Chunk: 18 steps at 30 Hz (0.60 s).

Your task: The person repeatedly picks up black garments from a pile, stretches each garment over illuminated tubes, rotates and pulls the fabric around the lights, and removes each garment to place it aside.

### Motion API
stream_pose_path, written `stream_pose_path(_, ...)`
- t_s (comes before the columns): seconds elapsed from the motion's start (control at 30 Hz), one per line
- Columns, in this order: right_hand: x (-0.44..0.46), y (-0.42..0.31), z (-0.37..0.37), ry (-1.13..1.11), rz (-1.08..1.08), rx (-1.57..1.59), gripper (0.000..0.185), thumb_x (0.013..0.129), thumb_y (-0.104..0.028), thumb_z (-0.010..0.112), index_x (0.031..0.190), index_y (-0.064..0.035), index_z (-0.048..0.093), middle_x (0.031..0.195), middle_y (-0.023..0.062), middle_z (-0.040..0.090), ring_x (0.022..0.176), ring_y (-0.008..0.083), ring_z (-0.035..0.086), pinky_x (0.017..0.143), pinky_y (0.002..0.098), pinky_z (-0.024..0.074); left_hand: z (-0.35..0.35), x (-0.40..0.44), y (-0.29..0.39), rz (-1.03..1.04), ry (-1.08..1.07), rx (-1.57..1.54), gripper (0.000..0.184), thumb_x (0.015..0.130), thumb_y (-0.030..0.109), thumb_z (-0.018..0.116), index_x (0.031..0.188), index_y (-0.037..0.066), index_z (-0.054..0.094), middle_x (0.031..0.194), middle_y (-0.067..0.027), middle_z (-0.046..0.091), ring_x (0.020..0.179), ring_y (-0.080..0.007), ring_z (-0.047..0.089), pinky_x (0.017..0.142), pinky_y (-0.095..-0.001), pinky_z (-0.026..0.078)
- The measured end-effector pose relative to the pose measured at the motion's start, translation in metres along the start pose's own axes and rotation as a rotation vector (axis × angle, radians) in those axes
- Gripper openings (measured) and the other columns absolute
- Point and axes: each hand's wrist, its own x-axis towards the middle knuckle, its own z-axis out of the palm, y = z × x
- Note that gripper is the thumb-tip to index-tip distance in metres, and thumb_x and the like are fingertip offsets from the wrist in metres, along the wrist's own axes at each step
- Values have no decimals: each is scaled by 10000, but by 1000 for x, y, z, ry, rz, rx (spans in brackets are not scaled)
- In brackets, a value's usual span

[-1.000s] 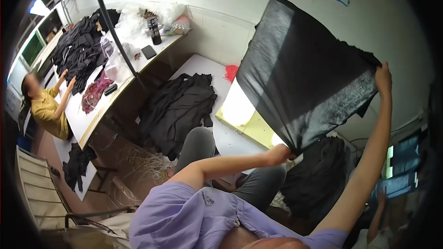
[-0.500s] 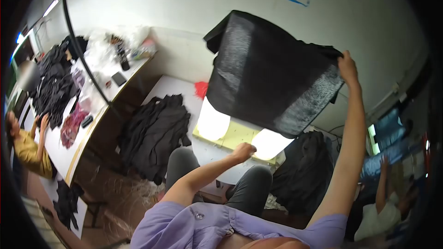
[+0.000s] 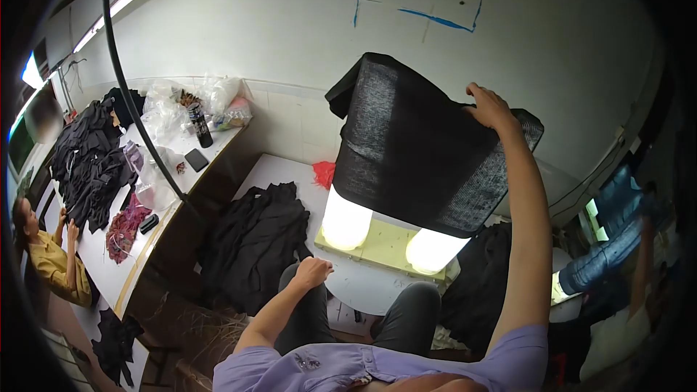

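Observation:
A black knit garment [image 3: 428, 145] is draped over two glowing upright light tubes, the left tube [image 3: 347, 221] and the right tube [image 3: 433, 248], with their lower ends showing. Light shines through the knit along both sides. At the garment's upper right edge is my right hand [image 3: 495, 109], its thumb and fingers apart; the palm side is hidden, and it appears to touch the cloth. My left hand [image 3: 314, 274] is closed above my left knee, away from the garment. Whatever its fingers may hold is too small to make out.
The tubes stand on a yellow-green base [image 3: 377, 239]. Piles of black garments flank it, a left pile [image 3: 258, 247] and a right pile [image 3: 479, 283]. A red scrap [image 3: 324, 173] lies behind. At left, a person in yellow [image 3: 54, 265] handles black cloth at a long table [image 3: 167, 229].
My right hand has let go of the garment's far right edge and shifted left along its top. My left hand has drawn back from beside the right tube toward my left knee. The view has shifted.

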Motion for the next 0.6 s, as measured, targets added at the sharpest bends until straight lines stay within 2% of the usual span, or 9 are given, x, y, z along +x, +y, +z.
stream_pose_path(0.03, 5, -7, 4, -12, 30, 61, 325, 876, -216, 581, 1154, -61, 517, 1170, 118, 588, 1069, 283, 571, 876, 401, 460, -1, -1, 4, -19, 30, 5, 227, 825, 304, 600, 820, 91, 677, 695, -126, 646, 666, -299, 640, 626, -396, 494)
stream_pose_path(0.13, 32, -12, 23, -97, 57, 352, 240, 910, -186, 498, 1059, -14, 574, 1131, 145, 606, 1088, 305, 561, 887, 383, 447, 0, -2, 8, -5, 87, -14, 228, 833, 257, 588, 756, 54, 656, 659, -143, 634, 652, -302, 643, 604, -410, 493)
stream_pose_path(0.17, 42, -5, 40, -99, -60, 385, 278, 920, -190, 465, 1044, 17, 603, 1080, 150, 632, 1038, 290, 588, 877, 371, 445, -3, -3, 10, -34, 108, -48, 228, 833, 252, 587, 755, 47, 649, 665, -147, 634, 652, -307, 642, 597, -420, 496)
stream_pose_path(0.2, 39, -15, 39, -193, 131, 676, 324, 928, -218, 457, 1118, 7, 592, 1051, 144, 645, 955, 270, 613, 856, 355, 458, -3, -1, 11, -27, 123, -74, 230, 831, 251, 587, 751, 43, 646, 675, -152, 635, 660, -313, 641, 600, -423, 495)
stream_pose_path(0.23, 74, 19, 95, -225, -34, 754, 372, 932, -265, 455, 1157, 3, 583, 1058, 140, 640, 905, 256, 621, 802, 350, 475, 0, 0, 9, -41, 144, -101, 233, 829, 250, 587, 748, 39, 643, 686, -158, 635, 667, -319, 640, 604, -427, 495)
stream_pose_path(0.27, 64, 8, 96, -279, 49, 865, 374, 932, -267, 455, 1158, 2, 582, 1055, 139, 640, 900, 254, 621, 798, 348, 475, 6, -2, 6, -73, 172, -130, 235, 827, 248, 587, 744, 35, 639, 696, -164, 636, 675, -325, 639, 607, -430, 495)
stream_pose_path(0.4, 73, -16, 117, -297, 131, 979, 379, 932, -277, 456, 1162, -2, 579, 1041, 136, 639, 880, 246, 621, 779, 342, 475, 13, 0, 1, -85, 160, -224, 225, 796, 224, 612, 728, 10, 616, 715, -188, 618, 720, -361, 623, 621, -445, 484)
stream_pose_path(0.47, 86, -29, 127, -296, 159, 985, 382, 932, -282, 456, 1164, -4, 578, 1034, 134, 639, 870, 242, 621, 769, 338, 476, 16, 0, 2, -94, 232, -255, 201, 770, 199, 625, 714, 6, 606, 701, -184, 611, 710, -368, 618, 620, -443, 479)
stream_pose_path(0.6, 86, -30, 137, -270, 242, 960, 387, 933, -292, 456, 1169, -8, 575, 1019, 131, 638, 850, 234, 621, 750, 331, 476, 11, -3, 2, -109, 247, -275, 132, 730, 138, 613, 703, 9, 602, 696, -180, 614, 702, -364, 617, 609, -440, 474)
